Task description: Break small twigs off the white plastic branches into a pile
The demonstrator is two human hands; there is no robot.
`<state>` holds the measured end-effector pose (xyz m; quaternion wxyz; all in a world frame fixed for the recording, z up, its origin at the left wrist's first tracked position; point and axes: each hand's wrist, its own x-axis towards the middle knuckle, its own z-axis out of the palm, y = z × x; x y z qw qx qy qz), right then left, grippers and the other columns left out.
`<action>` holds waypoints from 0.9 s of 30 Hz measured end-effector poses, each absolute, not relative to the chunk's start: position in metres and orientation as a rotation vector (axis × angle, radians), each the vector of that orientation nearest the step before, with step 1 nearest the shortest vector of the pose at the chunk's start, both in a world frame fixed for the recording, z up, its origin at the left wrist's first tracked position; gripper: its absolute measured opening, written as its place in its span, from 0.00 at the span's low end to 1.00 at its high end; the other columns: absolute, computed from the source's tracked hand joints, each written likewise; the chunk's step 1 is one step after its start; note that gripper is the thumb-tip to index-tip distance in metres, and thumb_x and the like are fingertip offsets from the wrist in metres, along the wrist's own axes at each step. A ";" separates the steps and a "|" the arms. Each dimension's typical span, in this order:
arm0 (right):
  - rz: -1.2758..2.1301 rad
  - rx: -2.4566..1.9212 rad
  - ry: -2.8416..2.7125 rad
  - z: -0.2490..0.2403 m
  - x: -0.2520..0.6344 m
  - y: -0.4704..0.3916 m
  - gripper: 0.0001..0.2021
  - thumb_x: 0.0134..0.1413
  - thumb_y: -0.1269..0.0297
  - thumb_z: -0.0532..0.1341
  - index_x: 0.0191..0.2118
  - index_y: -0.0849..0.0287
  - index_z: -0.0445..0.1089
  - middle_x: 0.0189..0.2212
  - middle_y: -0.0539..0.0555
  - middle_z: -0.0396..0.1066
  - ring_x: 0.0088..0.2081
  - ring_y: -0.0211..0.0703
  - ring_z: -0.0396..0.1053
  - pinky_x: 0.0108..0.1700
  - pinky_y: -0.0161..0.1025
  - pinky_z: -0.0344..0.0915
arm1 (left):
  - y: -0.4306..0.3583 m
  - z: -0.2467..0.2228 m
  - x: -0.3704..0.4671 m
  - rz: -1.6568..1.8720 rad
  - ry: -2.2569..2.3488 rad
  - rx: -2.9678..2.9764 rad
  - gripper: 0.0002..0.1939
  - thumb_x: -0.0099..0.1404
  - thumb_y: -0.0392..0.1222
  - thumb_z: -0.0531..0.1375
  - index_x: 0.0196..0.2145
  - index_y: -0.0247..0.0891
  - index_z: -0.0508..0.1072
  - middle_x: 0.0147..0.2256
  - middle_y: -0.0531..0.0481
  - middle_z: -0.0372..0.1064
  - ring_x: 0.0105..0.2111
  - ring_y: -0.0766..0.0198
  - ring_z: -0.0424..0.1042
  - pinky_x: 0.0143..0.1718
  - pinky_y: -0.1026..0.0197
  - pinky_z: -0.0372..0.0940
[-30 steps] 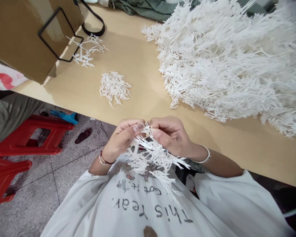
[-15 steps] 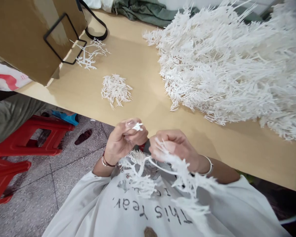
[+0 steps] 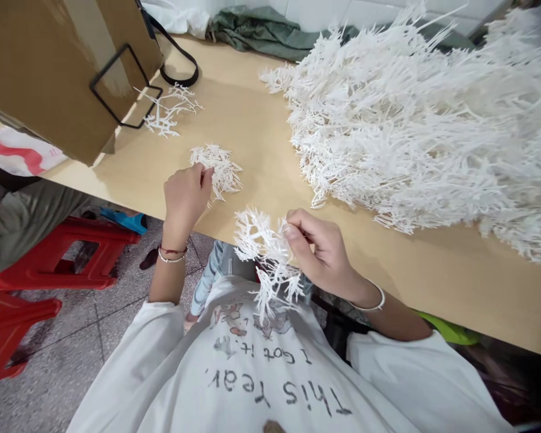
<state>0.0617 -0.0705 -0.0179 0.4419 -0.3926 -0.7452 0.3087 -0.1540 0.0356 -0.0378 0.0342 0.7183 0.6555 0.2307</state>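
My right hand (image 3: 318, 252) pinches a white branching piece (image 3: 270, 258) that hangs over the table's front edge, in front of my shirt. My left hand (image 3: 187, 195) is at the small pile of thin white pieces (image 3: 219, 168), its fingers closed at the pile's left side. Whether anything is between those fingertips is hidden. A big heap of white branching pieces (image 3: 410, 132) covers the right part of the table. Some bare white branches (image 3: 169, 111) lie behind the small pile, near the box.
A cardboard box (image 3: 67, 72) with a black wire frame (image 3: 121, 84) and a black strap stands at the back left of the table (image 3: 252, 126). Green cloth (image 3: 261, 30) lies along the back. Red stools (image 3: 72, 255) and a seated person's leg are at the left.
My left hand has moved away from my right hand, forward and left to the small pile. The branching piece in my right hand now hangs to that hand's left.
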 end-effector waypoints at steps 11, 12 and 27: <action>0.731 -1.062 -1.841 -0.026 0.067 -0.059 0.10 0.59 0.72 0.52 0.26 0.59 0.54 0.19 0.44 0.50 0.20 0.29 0.48 0.22 0.30 0.47 | 0.055 -0.048 -0.151 0.653 2.128 2.126 0.29 0.63 0.63 0.46 0.17 0.38 0.61 0.18 0.45 0.62 0.26 0.57 0.64 0.28 0.58 0.48; 0.731 -1.060 -1.839 -0.026 0.068 -0.058 0.10 0.59 0.72 0.52 0.26 0.59 0.54 0.19 0.44 0.50 0.20 0.28 0.48 0.22 0.30 0.47 | 0.055 -0.048 -0.150 0.700 2.140 2.114 0.29 0.65 0.60 0.43 0.17 0.38 0.62 0.19 0.45 0.62 0.25 0.58 0.64 0.28 0.57 0.48; 0.571 -1.120 -1.855 -0.025 0.062 -0.048 0.11 0.58 0.71 0.54 0.25 0.58 0.55 0.17 0.43 0.49 0.18 0.28 0.47 0.22 0.31 0.47 | 0.023 -0.036 -0.134 1.344 1.479 1.938 0.17 0.65 0.52 0.52 0.27 0.39 0.70 0.26 0.49 0.68 0.26 0.66 0.63 0.30 0.61 0.57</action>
